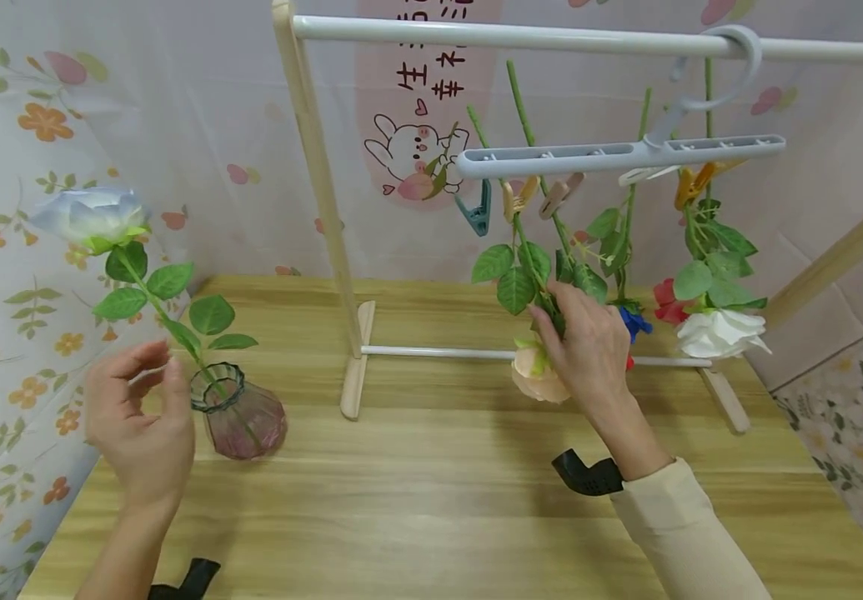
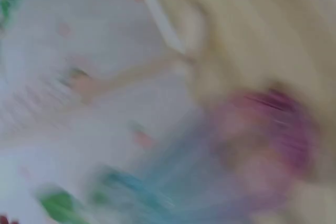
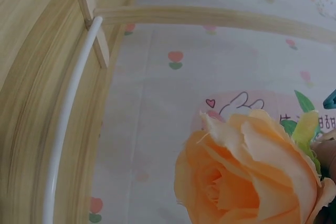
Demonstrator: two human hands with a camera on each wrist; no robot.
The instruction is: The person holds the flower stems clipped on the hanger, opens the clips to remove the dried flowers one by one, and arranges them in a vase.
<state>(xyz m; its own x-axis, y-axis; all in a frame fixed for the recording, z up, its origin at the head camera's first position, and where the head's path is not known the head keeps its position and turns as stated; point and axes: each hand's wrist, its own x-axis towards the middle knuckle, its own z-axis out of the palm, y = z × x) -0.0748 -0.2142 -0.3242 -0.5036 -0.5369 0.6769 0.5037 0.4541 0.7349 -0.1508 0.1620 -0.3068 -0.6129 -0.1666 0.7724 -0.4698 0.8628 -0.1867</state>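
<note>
A peach rose (image 1: 539,377) hangs head down, its petals large in the right wrist view. My right hand (image 1: 590,346) grips its stem just above the bloom, and the leaves (image 1: 515,287) show above my fingers. The stem runs up to a yellow clothespin (image 1: 519,198) under the grey hanger (image 1: 619,157). On the left, a pale blue-white rose (image 1: 93,218) leans upright in a pinkish glass vase (image 1: 247,417). Next to the vase my left hand (image 1: 144,417) is raised, fingers loosely bent, holding nothing. The left wrist view is badly blurred.
The hanger hooks over a white rod (image 1: 514,32) of a wooden stand (image 1: 311,150). Blue (image 1: 634,323), red (image 1: 671,302) and white roses (image 1: 722,333) hang to the right. A teal clothespin (image 1: 479,208) holds no stem. A lower white bar (image 1: 431,352) crosses behind my hand.
</note>
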